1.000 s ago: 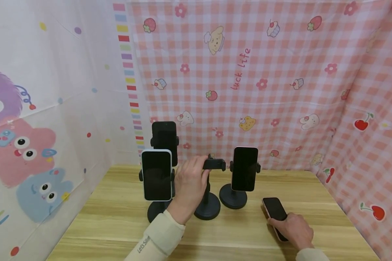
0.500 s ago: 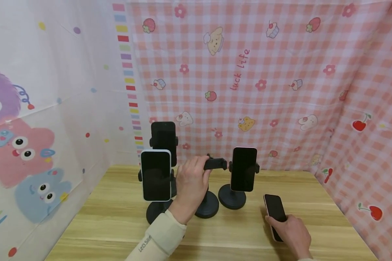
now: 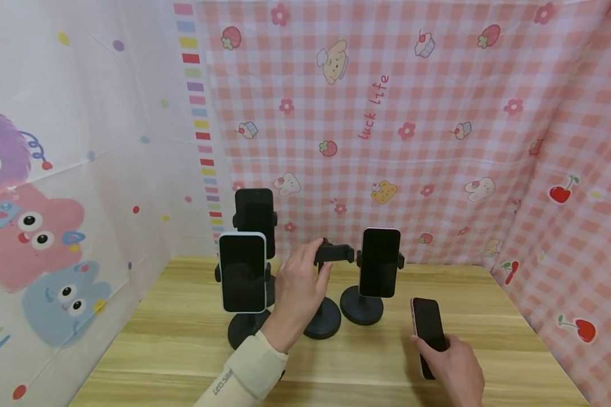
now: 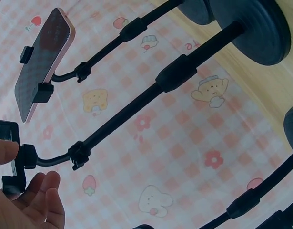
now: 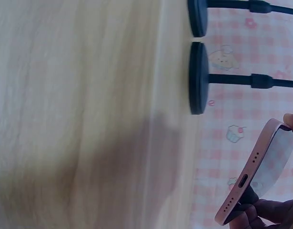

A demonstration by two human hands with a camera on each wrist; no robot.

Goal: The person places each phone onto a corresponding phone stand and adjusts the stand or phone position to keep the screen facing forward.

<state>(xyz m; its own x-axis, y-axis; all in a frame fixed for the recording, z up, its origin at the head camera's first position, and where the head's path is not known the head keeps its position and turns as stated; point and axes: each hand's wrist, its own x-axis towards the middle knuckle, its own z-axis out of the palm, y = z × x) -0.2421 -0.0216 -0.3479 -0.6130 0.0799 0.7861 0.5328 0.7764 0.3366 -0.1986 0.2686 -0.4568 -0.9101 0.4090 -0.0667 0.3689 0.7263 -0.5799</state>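
Observation:
My left hand (image 3: 297, 288) holds the empty clamp (image 3: 338, 254) of a black phone stand, thumb on the inner side and fingers curled behind it in the left wrist view. This stand's round base (image 3: 323, 320) sits on the table, and its thin jointed pole (image 4: 122, 114) shows in full in the left wrist view. At the right, my right hand (image 3: 457, 367) grips a pink-edged smartphone (image 3: 429, 322) by its lower sides, dark screen facing up. The right wrist view shows the phone's port edge (image 5: 251, 172) raised off the wood, with a shadow below.
Three other stands bear phones: a white-framed phone (image 3: 242, 272) at the left, a black phone (image 3: 255, 217) behind it, and a dark-screened phone (image 3: 380, 263) right of the empty clamp. A pink checked cloth (image 3: 438, 85) hangs behind the wooden table (image 3: 377, 367).
My right hand has raised the smartphone off the table and turned it more upright. The left hand stays at the clamp, which has tilted slightly.

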